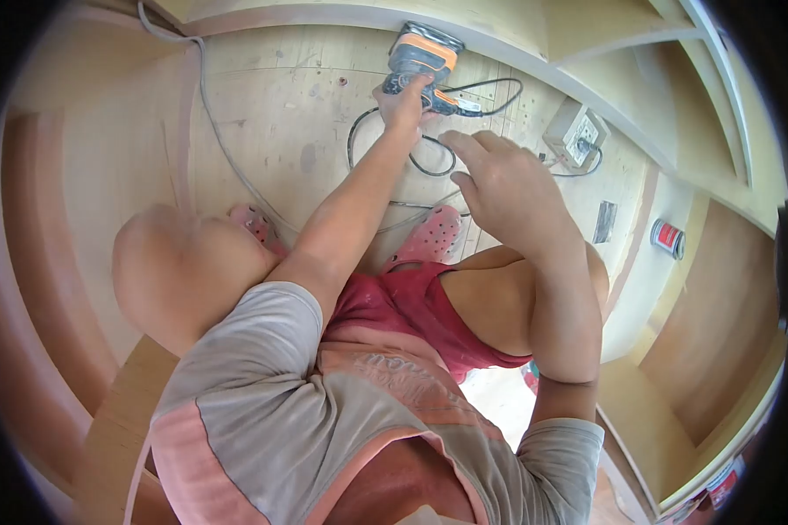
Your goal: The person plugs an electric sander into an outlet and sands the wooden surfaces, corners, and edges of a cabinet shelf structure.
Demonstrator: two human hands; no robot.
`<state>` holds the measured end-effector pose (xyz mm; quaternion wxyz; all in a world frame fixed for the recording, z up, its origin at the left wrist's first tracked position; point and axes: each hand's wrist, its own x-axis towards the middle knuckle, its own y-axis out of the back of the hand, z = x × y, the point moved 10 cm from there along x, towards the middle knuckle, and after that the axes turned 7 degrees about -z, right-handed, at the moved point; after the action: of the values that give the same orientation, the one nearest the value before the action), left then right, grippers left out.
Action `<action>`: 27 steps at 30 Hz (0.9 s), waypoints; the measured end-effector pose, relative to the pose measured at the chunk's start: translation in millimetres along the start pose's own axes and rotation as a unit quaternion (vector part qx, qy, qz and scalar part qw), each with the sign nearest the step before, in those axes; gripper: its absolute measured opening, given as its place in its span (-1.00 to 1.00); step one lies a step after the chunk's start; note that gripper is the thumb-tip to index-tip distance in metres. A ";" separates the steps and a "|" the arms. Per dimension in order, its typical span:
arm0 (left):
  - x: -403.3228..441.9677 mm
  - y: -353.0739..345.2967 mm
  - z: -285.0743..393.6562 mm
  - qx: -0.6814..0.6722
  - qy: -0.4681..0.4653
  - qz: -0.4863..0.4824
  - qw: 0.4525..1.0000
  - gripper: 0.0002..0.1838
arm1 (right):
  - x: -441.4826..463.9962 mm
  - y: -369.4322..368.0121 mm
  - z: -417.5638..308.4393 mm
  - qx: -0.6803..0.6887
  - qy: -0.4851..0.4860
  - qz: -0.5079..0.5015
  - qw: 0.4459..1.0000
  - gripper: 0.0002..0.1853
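My left hand is wrapped round the grip of an orange and dark grey electric sander. The sander's dark pad end points away from me and sits against the edge of a pale wooden board. From its rear a black power cord loops over the floor. Nearer to me, my right hand hangs above the floor, fingers loosely bent, the thumb apart, nothing in it. Its fingertips are close to the cord loop, but I cannot tell whether they touch it.
A white socket box with a plugged-in lead stands at the right. A grey cable runs across the wooden floor at left. Beyond the box lies a red-labelled tin. Wooden cabinet frames surround me; pink clogs are on my feet.
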<state>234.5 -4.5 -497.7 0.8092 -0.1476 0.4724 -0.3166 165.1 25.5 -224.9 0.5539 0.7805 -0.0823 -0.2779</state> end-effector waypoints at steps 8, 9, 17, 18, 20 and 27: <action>-14.4 -3.3 37.8 0.041 -0.059 0.027 0.997 -0.07 | 21.7 -26.2 12.2 0.043 -0.022 -0.081 0.996 -0.59; -17.3 1.7 44.7 0.024 -0.069 0.046 0.996 -0.08 | 24.3 -24.7 12.1 0.044 -0.023 -0.079 0.996 -0.59; 11.6 55.9 92.5 -0.001 -0.092 0.044 0.995 -0.21 | 46.3 -43.4 -13.9 -0.017 0.028 -0.117 0.993 -0.61; 10.9 58.5 93.4 0.003 -0.090 0.043 0.995 -0.21 | 47.7 -46.4 -15.5 -0.014 0.025 -0.117 0.993 -0.61; 13.0 52.6 91.0 -0.033 -0.069 -0.004 0.997 -0.35 | 49.8 -58.4 -23.8 -0.030 0.046 -0.150 0.987 -0.64; 16.9 28.3 43.5 -0.027 -0.020 -0.030 0.999 -0.48 | 45.7 -64.1 -34.7 -0.034 0.038 -0.176 0.983 -0.67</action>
<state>288.3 3.2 -502.0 0.8046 -0.1898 0.4594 -0.3250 209.8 57.9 -290.9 0.5256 0.7733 0.0871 -0.3438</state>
